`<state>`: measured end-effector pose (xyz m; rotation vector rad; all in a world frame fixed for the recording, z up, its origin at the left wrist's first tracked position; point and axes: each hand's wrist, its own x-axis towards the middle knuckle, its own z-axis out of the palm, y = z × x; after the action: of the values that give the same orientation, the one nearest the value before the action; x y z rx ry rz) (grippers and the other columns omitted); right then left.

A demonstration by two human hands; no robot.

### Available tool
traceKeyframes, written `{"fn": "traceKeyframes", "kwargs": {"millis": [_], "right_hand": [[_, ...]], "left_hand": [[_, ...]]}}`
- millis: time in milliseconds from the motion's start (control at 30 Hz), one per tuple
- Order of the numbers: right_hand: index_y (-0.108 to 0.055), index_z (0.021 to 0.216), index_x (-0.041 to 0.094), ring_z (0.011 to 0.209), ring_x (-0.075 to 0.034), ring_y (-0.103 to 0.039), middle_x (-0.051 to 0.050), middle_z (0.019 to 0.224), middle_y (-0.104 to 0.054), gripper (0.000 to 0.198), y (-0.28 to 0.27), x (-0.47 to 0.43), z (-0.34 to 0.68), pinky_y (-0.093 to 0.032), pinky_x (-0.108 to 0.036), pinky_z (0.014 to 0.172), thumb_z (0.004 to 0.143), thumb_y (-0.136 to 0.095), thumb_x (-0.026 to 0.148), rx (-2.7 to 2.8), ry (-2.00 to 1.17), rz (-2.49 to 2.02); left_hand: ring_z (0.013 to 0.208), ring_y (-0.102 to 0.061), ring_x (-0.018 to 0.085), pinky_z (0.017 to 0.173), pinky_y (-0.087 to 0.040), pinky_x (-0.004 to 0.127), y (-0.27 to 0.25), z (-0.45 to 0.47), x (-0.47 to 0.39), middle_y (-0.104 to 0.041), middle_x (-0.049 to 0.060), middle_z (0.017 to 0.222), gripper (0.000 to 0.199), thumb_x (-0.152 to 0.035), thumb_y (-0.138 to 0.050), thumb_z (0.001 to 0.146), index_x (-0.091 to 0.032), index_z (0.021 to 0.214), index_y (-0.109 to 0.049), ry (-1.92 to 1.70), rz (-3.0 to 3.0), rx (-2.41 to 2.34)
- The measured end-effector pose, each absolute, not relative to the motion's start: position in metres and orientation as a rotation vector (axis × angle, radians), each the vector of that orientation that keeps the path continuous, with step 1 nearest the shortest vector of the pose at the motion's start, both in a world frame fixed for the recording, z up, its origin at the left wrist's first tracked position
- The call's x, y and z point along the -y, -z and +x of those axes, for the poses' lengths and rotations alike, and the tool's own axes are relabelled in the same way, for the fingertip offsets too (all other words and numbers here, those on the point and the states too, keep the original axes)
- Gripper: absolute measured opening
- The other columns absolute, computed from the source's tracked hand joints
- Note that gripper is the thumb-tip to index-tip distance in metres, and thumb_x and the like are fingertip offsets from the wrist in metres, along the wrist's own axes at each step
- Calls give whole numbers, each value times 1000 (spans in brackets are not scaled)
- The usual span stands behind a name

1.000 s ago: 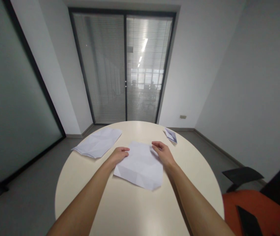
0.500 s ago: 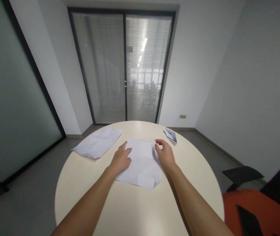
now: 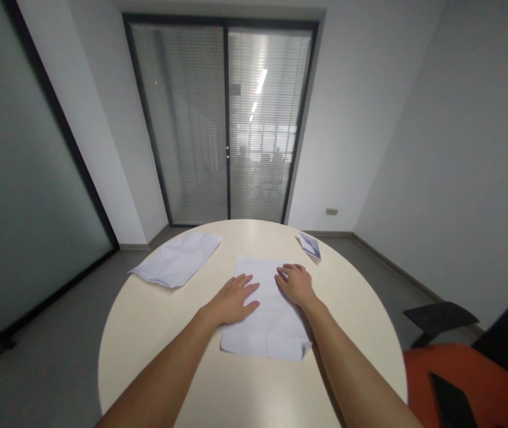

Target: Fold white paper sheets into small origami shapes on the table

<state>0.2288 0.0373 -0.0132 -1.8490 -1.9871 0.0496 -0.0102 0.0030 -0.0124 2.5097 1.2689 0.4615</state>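
Observation:
A creased white sheet of paper (image 3: 267, 324) lies flat on the round cream table (image 3: 156, 333) in front of me. My left hand (image 3: 235, 299) rests palm down on the sheet's left half, fingers spread. My right hand (image 3: 296, 283) presses flat on the sheet's upper right part, fingers together. Neither hand grips anything.
Another creased white sheet (image 3: 176, 258) lies at the table's far left. A small folded paper shape (image 3: 310, 244) sits near the far right edge. An orange seat with a dark flat object (image 3: 452, 404) is at the lower right. Glass doors with blinds stand behind.
The sheet has turned and slid toward me, now squarer to the table. My left hand moved onto it and flattened; my right hand lowered from a pinch to a flat press.

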Motion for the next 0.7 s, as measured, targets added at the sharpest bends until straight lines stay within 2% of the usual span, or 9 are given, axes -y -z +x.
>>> {"fn": "traceKeyframes", "kwargs": {"millis": [100, 200, 267, 367, 433, 567, 700], "right_hand": [[-71, 120, 27, 123, -31, -56, -8, 127, -69, 37, 5, -29, 220, -36, -48, 108, 94, -50, 42, 2147, -165, -1631], [-68, 127, 24, 124, -24, -59, -8, 133, -66, 42, 1, -21, 210, -39, -37, 109, 96, -47, 43, 2338, -357, -1325], [-64, 133, 21, 134, -25, -51, -11, 143, -58, 46, 3, -19, 206, -35, -38, 113, 96, -48, 44, 2408, -398, -1256], [-55, 142, 23, 145, -31, -36, -14, 154, -44, 52, 10, -22, 209, -25, -53, 117, 96, -50, 45, 2417, -393, -1371], [-55, 142, 25, 146, -34, -33, -14, 155, -42, 50, 14, -27, 215, -23, -59, 116, 96, -50, 45, 2368, -362, -1465], [-61, 136, 26, 143, -33, -37, -13, 150, -50, 45, 16, -33, 224, -23, -60, 115, 96, -51, 44, 2313, -289, -1508], [-64, 134, 25, 138, -30, -45, -13, 145, -55, 45, 13, -30, 221, -29, -52, 116, 95, -52, 44, 2372, -310, -1388]], "left_hand": [[148, -30, 33, 120, -21, 52, 20, -11, -9, -38, 10, 158, 55, -50, -49, 95, -26, 144, -51, -450, 2487, -1396], [141, -40, 31, 118, -27, 48, 19, -15, -16, -48, 12, 151, 46, -44, -52, 95, -24, 136, -59, -565, 2504, -1487], [132, -49, 29, 114, -34, 44, 17, -17, -19, -57, 12, 141, 38, -36, -52, 96, -23, 129, -64, -634, 2494, -1543], [126, -55, 28, 112, -37, 42, 15, -17, -19, -62, 12, 134, 36, -33, -52, 95, -22, 127, -65, -661, 2488, -1474], [134, -48, 29, 116, -31, 43, 16, -15, -16, -57, 11, 142, 41, -38, -54, 94, -23, 131, -62, -639, 2510, -1365], [147, -31, 34, 120, -22, 53, 22, -11, -12, -41, 10, 156, 52, -48, -49, 95, -25, 142, -54, -538, 2487, -1379], [148, -28, 37, 118, -20, 58, 25, -14, -15, -37, 12, 158, 54, -49, -46, 97, -24, 144, -51, -519, 2432, -1553]]}}
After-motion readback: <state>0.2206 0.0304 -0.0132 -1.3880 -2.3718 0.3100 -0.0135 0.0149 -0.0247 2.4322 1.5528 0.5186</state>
